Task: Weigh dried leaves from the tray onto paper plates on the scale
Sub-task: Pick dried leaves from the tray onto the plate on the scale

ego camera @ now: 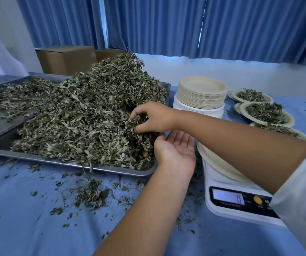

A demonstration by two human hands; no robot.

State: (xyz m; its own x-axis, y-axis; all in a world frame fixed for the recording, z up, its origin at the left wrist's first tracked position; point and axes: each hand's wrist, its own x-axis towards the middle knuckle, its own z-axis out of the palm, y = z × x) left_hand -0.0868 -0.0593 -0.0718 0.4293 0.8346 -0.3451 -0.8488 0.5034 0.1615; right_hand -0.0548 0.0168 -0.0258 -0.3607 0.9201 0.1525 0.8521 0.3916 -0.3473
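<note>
A big heap of dried leaves (85, 111) fills a metal tray (37, 157) on the left. My right hand (154, 118) reaches across from the right, and its curled fingers grip a clump of leaves at the heap's right side. Just below it, my left hand (174, 150) lies palm up and open against the tray's right edge, touching the heap. A white scale (240, 202) stands at the right, its display showing 0. A paper plate (220, 163) sits on the scale, partly hidden by my right forearm.
A tall stack of paper plates (202, 93) stands behind the scale. Several plates with leaves (264, 112) sit at the far right. Loose leaf crumbs (91, 193) litter the blue table cover in front of the tray. Cardboard boxes (65, 60) stand behind the tray.
</note>
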